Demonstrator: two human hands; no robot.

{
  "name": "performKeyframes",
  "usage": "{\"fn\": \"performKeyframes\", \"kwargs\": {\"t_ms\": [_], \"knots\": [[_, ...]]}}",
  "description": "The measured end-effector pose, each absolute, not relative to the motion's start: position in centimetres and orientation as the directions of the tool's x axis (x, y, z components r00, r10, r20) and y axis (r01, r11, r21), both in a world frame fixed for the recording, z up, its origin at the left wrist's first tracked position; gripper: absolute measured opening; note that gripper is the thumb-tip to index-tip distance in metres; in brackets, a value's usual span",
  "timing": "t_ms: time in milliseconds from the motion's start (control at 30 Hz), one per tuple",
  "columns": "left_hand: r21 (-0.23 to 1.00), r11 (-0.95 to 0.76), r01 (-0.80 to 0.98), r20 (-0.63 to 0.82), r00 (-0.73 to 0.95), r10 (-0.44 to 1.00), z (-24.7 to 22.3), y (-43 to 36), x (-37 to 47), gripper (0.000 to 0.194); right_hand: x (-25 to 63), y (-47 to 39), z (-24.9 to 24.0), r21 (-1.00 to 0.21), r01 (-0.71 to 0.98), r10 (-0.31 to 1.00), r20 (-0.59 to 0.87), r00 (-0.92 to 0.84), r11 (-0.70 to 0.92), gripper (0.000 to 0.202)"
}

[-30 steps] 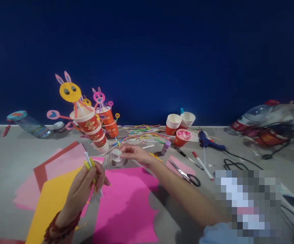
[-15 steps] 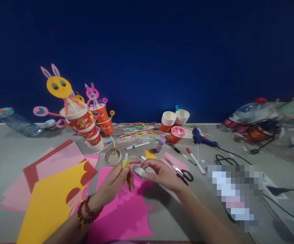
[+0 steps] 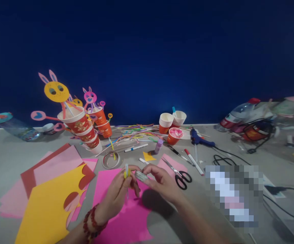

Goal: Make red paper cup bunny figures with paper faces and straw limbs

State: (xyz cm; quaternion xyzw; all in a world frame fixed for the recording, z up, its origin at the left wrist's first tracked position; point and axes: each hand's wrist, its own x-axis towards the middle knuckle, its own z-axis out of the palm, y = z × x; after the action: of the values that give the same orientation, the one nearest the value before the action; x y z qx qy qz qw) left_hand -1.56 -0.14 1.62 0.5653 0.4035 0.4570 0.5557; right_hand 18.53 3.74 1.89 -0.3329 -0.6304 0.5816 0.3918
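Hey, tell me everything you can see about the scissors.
The scissors have slim, shiny, metal-looking blades and two black loops, plastic by their look. They lie flat, the blades over a pale pink sheet, the loops mostly on the grey table, to the right of the right hand. The tips point away from the person and leftward. No hand touches them. Whether the blades are fully closed is hard to tell.

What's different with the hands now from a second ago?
The right hand has brought the whitish roll from the big tape ring towards the left hand. The left hand moved right, over the bright pink sheet, still gripping its yellow piece and white stick. Scissors and cups stayed put.
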Motion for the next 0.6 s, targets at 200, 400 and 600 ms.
{"fn": "performKeyframes", "kwargs": {"t_ms": [200,400,600], "knots": [[0.994,-0.106,-0.006,0.105,0.235,0.966,1.6,-0.6,-1.6,0.031,18.9,3.2,2.9,-0.981,0.008,0.874,0.168,-0.456,0.193,0.030],[0.993,-0.115,-0.038,0.121,0.241,0.963,1.3,-0.8,-2.0,0.032,19.7,3.2,2.7,-0.984,-0.090,0.823,0.179,-0.539,0.155,0.026],[0.968,-0.196,0.154,0.144,0.296,0.944,0.7,-0.8,-2.4,0.039,18.8,3.0,2.8,-0.981,-0.047,0.875,0.190,-0.446,0.189,0.018]]}}
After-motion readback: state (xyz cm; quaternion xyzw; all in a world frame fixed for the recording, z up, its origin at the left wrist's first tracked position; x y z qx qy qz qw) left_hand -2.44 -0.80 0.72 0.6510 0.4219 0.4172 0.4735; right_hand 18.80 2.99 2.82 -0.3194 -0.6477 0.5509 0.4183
